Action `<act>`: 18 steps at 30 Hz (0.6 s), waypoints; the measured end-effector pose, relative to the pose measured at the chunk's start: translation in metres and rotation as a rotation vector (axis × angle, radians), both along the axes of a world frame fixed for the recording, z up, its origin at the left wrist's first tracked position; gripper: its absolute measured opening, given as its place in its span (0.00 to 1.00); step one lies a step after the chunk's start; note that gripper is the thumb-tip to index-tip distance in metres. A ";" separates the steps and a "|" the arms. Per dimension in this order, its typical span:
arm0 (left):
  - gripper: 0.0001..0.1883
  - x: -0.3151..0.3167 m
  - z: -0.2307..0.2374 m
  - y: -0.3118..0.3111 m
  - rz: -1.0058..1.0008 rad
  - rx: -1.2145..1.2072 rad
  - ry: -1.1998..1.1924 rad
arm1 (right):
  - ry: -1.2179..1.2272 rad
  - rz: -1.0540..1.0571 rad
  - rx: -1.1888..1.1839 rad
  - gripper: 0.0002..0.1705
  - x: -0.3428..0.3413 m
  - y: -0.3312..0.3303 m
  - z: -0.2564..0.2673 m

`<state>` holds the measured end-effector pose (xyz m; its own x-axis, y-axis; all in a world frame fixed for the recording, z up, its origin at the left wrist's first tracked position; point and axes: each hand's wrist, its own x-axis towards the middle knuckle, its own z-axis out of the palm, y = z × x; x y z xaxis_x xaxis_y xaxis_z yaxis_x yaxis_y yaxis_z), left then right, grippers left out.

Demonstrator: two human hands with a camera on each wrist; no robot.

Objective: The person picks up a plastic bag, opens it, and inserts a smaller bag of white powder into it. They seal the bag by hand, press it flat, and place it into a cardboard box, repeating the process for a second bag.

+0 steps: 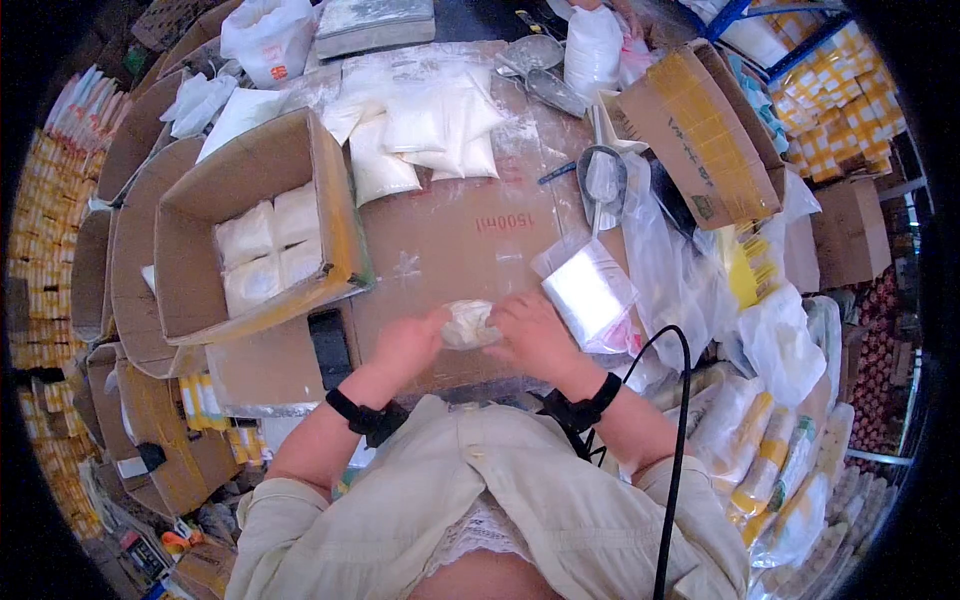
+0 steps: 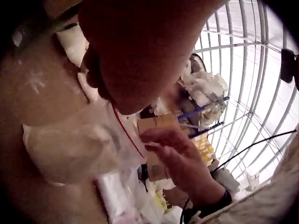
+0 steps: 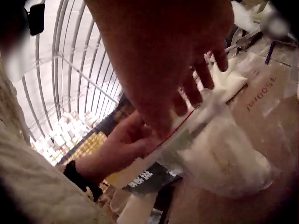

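Packing workroom with storage, powder goods. Evidence: table topped with printed cardboard, dusted white; filled white pouches, heaped; open carton, further pouches inside; metal scoops; bulging plastic sack; yellow-and-white packages, stacked along both sides; blue metal frame.

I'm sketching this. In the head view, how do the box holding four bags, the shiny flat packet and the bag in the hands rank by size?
1. Box
2. Shiny flat packet
3. Held bag, partly covered; its visible part looks smallest
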<state>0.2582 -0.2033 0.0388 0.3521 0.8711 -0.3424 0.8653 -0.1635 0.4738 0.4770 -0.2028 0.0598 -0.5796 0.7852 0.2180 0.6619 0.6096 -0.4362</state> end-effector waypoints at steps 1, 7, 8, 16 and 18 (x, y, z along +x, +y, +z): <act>0.08 0.001 0.003 0.000 -0.104 0.155 -0.030 | -0.093 0.017 0.022 0.12 0.002 -0.001 -0.004; 0.10 0.011 -0.001 0.006 -0.634 0.526 -0.088 | -0.400 0.189 -0.134 0.08 0.000 0.000 -0.046; 0.10 0.007 -0.010 0.008 -0.602 0.490 -0.010 | -0.477 0.219 -0.181 0.07 0.000 -0.002 -0.045; 0.14 -0.016 0.012 0.029 -0.864 0.293 0.235 | -0.186 0.169 -0.060 0.05 0.020 0.010 -0.010; 0.15 -0.013 0.009 0.028 -0.854 0.151 0.220 | -0.098 0.126 0.041 0.06 0.024 0.011 -0.014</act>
<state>0.2450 -0.1753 0.0474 0.8411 0.3831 -0.3818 0.4887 -0.8409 0.2327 0.5012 -0.1921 0.0460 -0.6934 0.6963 0.1856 0.6171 0.7068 -0.3460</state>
